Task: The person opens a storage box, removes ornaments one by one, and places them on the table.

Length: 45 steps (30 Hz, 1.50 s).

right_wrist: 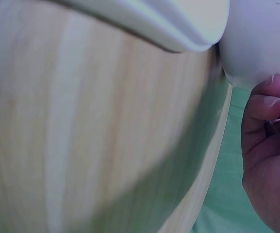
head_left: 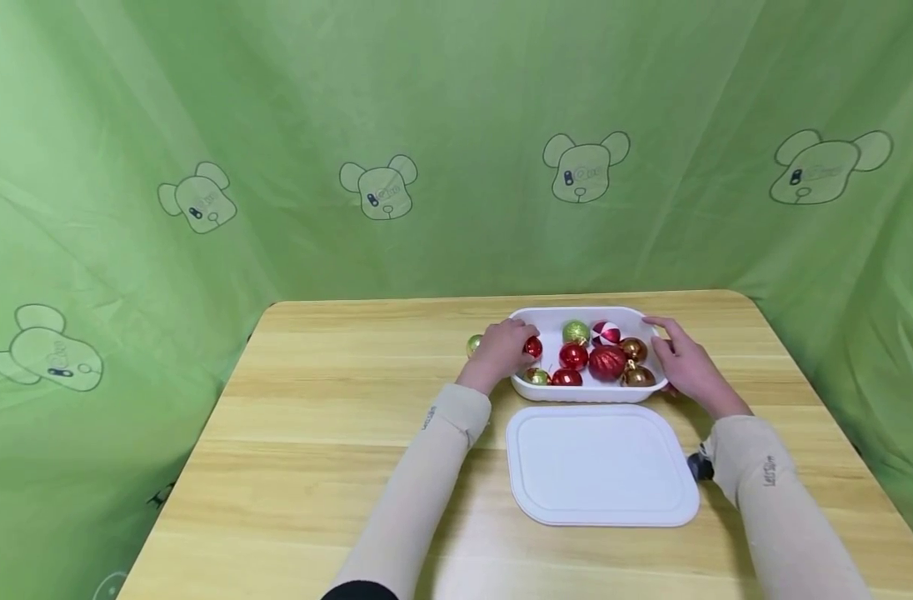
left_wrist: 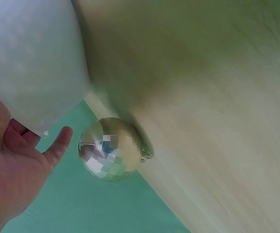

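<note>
A white oblong container [head_left: 586,392] on the table holds several Christmas balls. Over its left rim reaches my left hand [head_left: 499,350], its fingers and thumb around a small red ball [head_left: 532,347] inside. In the left wrist view, that hand [left_wrist: 21,170] is at the container's rim, its fingertips hidden behind the wall. A shiny faceted yellow-green ball [left_wrist: 110,149] lies on the table just outside, beside the hand. At the right end, my right hand [head_left: 689,362] grips the container's wall; the right wrist view shows its curled fingers [right_wrist: 263,107] against the outside.
Inside the container are a dark red ball [head_left: 607,363], a green ball [head_left: 576,332], a red-and-white ball [head_left: 606,333] and a bronze ball [head_left: 638,375]. A white lid [head_left: 602,465] lies flat in front of it. Green cloth [head_left: 456,233] hangs behind the wooden table [head_left: 336,433].
</note>
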Available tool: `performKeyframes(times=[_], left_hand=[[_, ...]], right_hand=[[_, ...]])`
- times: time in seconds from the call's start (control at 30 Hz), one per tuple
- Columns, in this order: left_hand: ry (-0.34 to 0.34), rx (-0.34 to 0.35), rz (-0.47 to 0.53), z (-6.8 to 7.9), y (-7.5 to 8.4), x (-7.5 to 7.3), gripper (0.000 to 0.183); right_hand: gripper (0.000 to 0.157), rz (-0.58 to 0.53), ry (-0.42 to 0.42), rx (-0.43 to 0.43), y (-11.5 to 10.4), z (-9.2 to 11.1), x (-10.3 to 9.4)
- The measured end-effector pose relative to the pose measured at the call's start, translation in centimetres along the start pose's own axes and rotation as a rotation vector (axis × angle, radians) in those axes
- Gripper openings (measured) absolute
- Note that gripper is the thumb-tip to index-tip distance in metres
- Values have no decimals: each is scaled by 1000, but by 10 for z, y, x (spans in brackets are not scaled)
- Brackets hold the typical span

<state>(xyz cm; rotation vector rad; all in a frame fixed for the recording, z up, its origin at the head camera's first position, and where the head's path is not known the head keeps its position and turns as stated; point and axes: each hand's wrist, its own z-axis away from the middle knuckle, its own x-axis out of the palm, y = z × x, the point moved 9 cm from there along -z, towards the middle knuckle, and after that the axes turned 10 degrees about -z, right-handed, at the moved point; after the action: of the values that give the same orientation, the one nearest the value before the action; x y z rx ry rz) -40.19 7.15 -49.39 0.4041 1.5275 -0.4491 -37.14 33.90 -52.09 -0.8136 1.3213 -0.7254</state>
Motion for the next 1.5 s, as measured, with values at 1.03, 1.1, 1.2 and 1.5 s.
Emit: performKeyframes(times=[1.03,1.1,1.2,1.5], left_hand=[[-16,22,6,1,4,1,41],[-17,29,11,1,4,1,41],[-12,36,20,1,5,0,40],[-19,36,48,1,4,2,41]], right_hand=[[55,12,8,-4,1,1,1],[55,11,8,-2,1,1,1],[55,9,8,-1,1,1,0],[55,9,2,6,2,0,1]])
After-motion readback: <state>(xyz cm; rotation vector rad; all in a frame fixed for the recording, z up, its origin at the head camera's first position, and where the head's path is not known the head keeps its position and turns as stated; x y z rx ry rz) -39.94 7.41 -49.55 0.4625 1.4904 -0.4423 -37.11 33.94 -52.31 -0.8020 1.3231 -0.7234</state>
